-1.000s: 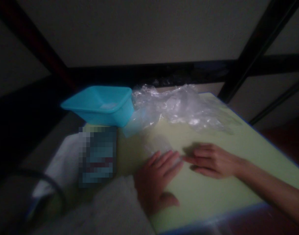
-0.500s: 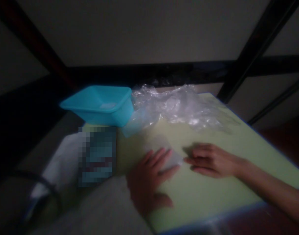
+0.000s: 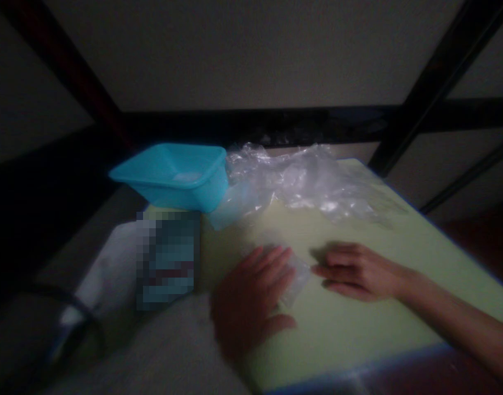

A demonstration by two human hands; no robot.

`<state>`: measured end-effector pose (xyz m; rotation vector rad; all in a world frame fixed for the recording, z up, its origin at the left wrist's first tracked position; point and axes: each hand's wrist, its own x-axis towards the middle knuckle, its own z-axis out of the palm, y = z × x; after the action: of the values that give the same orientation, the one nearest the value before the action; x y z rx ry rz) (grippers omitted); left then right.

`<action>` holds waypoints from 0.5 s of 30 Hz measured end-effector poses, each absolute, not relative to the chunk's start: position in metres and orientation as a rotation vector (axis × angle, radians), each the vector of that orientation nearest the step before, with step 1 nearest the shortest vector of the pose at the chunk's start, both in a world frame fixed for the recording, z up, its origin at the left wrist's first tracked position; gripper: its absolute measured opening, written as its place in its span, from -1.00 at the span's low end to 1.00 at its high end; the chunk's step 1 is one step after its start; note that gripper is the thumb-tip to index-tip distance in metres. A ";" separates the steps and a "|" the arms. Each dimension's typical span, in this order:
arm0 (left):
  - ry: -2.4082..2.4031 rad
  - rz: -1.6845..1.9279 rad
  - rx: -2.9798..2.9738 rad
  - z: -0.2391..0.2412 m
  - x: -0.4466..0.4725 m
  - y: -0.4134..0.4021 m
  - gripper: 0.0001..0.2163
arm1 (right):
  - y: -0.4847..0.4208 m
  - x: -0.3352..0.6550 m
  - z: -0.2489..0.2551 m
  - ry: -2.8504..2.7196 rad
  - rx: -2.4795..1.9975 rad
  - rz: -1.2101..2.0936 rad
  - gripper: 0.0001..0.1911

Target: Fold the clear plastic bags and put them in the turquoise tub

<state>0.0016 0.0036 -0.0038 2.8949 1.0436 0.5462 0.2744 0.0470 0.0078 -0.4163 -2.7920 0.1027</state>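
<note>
- Far left there's a dark curved strap or cable, out past 8 o'clock if you count from the little sheet of clear film. Too blurry to say which.
- Next to it, something white lying around 9 o'clock, can't make out what it is.
- Blue plastic tub sits way up at 10 o'clock, with a pale patch inside it.
- Pixelated bluish item, roughly 9 o'clock, just below the tub. No clue what's under the blur.
- Grey sleeve comes in from about 8 o'clock.
- Left hand is at the film's 8 o'clock, palm down, fingers spread out flat, not gripping anything. The fingers cover part of the film.
- So the film is lying on the pale yellow-green surface, partly under the left fingers and poking out toward the right hand.
- Big crumpled heap of clear plastic at 12 o'clock, touching or nearly touching the tub.
- Right hand is at 3 o'clock, fingers loosely bent, index tip right at the film's corner. Honestly can't tell if it's pinching it or just resting there.
</note>
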 end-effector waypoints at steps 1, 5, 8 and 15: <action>1.127 0.540 2.897 -0.001 0.002 0.005 -0.40 | 0.047 0.274 0.008 -2.785 -0.413 0.106 -0.66; 1.416 0.357 2.839 0.012 0.004 0.007 -0.65 | 0.046 0.275 0.006 -2.745 -0.401 0.128 -0.71; 1.560 0.320 2.799 0.016 0.005 0.007 -0.71 | 0.045 0.275 0.006 -2.720 -0.391 0.134 -0.74; 1.734 0.362 2.802 0.017 0.008 0.003 -0.79 | 0.042 0.275 0.006 -2.707 -0.370 0.197 -0.75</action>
<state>0.0075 0.0026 0.0173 2.8021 1.7338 0.3620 0.2752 0.0416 0.0065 -0.3698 -2.7068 0.1973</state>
